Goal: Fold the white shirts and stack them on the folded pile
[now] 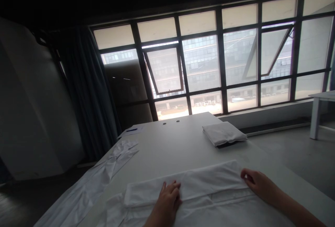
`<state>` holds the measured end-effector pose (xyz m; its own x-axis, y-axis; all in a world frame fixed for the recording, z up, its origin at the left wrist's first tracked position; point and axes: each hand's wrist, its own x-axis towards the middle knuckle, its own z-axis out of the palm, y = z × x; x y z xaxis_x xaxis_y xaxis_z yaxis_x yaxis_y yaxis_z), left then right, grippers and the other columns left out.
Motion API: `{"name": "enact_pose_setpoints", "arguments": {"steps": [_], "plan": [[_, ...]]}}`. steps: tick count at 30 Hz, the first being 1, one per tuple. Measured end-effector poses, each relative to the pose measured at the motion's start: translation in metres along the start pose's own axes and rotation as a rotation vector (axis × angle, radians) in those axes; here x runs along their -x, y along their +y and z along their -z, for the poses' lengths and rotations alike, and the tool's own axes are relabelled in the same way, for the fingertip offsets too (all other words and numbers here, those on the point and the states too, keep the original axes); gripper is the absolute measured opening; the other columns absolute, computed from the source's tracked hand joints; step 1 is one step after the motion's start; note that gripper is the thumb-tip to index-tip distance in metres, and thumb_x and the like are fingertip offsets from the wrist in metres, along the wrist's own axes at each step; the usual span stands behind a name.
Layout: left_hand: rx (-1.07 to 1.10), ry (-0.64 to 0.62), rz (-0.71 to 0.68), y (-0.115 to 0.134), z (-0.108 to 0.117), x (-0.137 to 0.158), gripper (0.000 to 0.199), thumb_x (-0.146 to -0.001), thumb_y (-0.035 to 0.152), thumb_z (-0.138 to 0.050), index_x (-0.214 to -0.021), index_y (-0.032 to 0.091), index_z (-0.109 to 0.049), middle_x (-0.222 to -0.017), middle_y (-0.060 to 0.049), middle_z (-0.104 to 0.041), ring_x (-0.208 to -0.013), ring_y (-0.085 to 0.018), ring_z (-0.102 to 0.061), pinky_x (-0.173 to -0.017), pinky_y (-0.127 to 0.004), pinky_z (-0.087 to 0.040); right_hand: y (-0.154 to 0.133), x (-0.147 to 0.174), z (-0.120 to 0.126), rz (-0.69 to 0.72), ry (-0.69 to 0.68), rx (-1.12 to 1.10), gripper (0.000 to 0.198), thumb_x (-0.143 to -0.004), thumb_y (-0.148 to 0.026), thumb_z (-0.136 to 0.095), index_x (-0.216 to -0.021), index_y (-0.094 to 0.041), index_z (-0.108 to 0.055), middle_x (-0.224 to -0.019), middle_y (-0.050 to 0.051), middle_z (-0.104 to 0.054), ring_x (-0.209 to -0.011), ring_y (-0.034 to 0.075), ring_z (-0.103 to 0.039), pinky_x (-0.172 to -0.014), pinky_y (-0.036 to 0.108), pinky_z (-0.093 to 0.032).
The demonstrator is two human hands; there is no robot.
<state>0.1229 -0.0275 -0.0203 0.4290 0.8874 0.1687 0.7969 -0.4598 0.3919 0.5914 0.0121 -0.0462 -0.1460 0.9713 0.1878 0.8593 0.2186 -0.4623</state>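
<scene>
A white garment (209, 180) lies on the near part of the white table, with a straight folded band along its far edge. My left hand (167, 199) rests on this band left of its middle, fingers slightly bent and apart on the fabric. At the band's right end, my right hand (255, 182) is closed, thumb and fingers pinching the edge of the garment. Loose, wrinkled white fabric (96, 178) spreads along the table's left side. The lower part of the garment runs out of view at the bottom.
On the white table (162, 150), a folded white stack (223, 132) sits toward the right edge, something dark under it. Papers with a dark pen (131, 130) lie far left. Beyond are a blue curtain (89, 97) and windows. Another white table (315, 115) stands right.
</scene>
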Motion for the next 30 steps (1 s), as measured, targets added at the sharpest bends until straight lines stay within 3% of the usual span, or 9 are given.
{"name": "enact_pose_setpoints", "arguments": {"steps": [5, 8, 10, 14, 16, 19, 23, 27, 30], "plan": [[0.008, -0.005, 0.002, 0.008, 0.004, 0.0, 0.028, -0.103, 0.027, -0.041, -0.109, 0.026, -0.069, -0.145, -0.01, -0.062, -0.143, -0.027, -0.049, -0.125, -0.065, -0.023, -0.005, 0.003, 0.001, 0.004, 0.008, 0.069, 0.024, -0.091, -0.03, -0.044, -0.095, -0.026, -0.067, -0.082, 0.003, -0.072, -0.079, 0.022, -0.068, -0.076, 0.03, -0.043], [-0.026, 0.053, 0.055, 0.01, 0.007, 0.0, 0.041, -0.105, 0.03, -0.031, -0.115, 0.025, -0.07, -0.14, -0.01, -0.065, -0.133, -0.025, -0.058, -0.124, -0.056, -0.033, -0.007, 0.004, 0.001, -0.008, 0.009, 0.118, 0.024, -0.09, -0.028, -0.044, -0.096, -0.025, -0.067, -0.081, 0.004, -0.071, -0.077, 0.022, -0.067, -0.076, 0.031, -0.043], [-0.077, 0.054, 0.1, 0.008, 0.01, 0.0, 0.04, -0.102, 0.031, -0.036, -0.125, 0.023, -0.068, -0.147, -0.012, -0.06, -0.136, -0.025, -0.055, -0.122, -0.049, -0.037, -0.006, 0.005, 0.002, -0.006, -0.001, 0.124, 0.026, -0.09, -0.028, -0.043, -0.099, -0.025, -0.067, -0.082, 0.004, -0.071, -0.077, 0.022, -0.066, -0.077, 0.032, -0.043], [-0.172, -0.114, 0.226, 0.004, 0.02, 0.0, 0.067, -0.093, 0.041, -0.05, -0.156, 0.023, -0.042, -0.168, -0.006, -0.027, -0.157, -0.028, -0.022, -0.13, -0.052, -0.017, 0.005, 0.004, 0.0, -0.035, -0.008, 0.147, 0.035, -0.085, -0.027, -0.046, -0.113, -0.025, -0.066, -0.091, 0.006, -0.072, -0.086, 0.024, -0.067, -0.084, 0.036, -0.046], [-0.206, -0.191, 0.276, 0.007, 0.024, 0.0, 0.074, -0.092, 0.045, -0.048, -0.162, 0.027, -0.031, -0.17, 0.0, -0.015, -0.159, -0.027, -0.01, -0.13, -0.055, -0.005, 0.012, 0.004, -0.004, -0.053, 0.016, 0.205, 0.045, -0.082, -0.028, -0.049, -0.123, -0.023, -0.064, -0.106, 0.01, -0.072, -0.099, 0.027, -0.066, -0.09, 0.04, -0.046], [-0.238, -0.252, 0.306, 0.014, 0.026, -0.001, 0.077, -0.091, 0.047, -0.045, -0.163, 0.028, -0.024, -0.17, 0.002, -0.007, -0.159, -0.026, -0.002, -0.129, -0.056, 0.0, 0.007, 0.001, -0.01, -0.072, 0.093, 0.367, 0.063, -0.077, -0.026, -0.053, -0.138, -0.016, -0.057, -0.133, 0.019, -0.064, -0.12, 0.036, -0.059, -0.099, 0.051, -0.045], [-0.241, -0.268, 0.308, 0.016, 0.027, -0.003, 0.077, -0.091, 0.045, -0.042, -0.163, 0.028, -0.022, -0.17, 0.003, -0.005, -0.159, -0.024, -0.001, -0.129, -0.055, 0.001, -0.056, -0.012, -0.021, 0.045, 0.089, 0.467, 0.07, -0.072, -0.019, -0.057, -0.142, -0.014, -0.057, -0.148, 0.023, -0.054, -0.135, 0.043, -0.049, -0.112, 0.062, -0.035], [-0.232, -0.262, 0.297, 0.012, 0.026, -0.003, 0.077, -0.09, 0.045, -0.042, -0.163, 0.03, -0.022, -0.17, 0.004, -0.006, -0.159, -0.024, -0.001, -0.129, -0.054, 0.001, -0.16, -0.034, -0.045, 0.326, -0.092, 0.239, 0.064, -0.084, -0.026, -0.052, -0.148, -0.018, -0.052, -0.159, 0.014, -0.045, -0.148, 0.032, -0.038, -0.125, 0.052, -0.022], [-0.22, -0.255, 0.287, 0.006, 0.024, -0.001, 0.077, -0.091, 0.048, -0.043, -0.163, 0.031, -0.023, -0.171, 0.005, -0.007, -0.159, -0.024, -0.001, -0.129, -0.055, 0.001, -0.219, -0.047, -0.071, 0.376, -0.225, 0.116, 0.063, -0.096, -0.036, -0.043, -0.154, -0.013, -0.045, -0.164, 0.016, -0.035, -0.153, 0.033, -0.028, -0.127, 0.054, -0.016]]}}
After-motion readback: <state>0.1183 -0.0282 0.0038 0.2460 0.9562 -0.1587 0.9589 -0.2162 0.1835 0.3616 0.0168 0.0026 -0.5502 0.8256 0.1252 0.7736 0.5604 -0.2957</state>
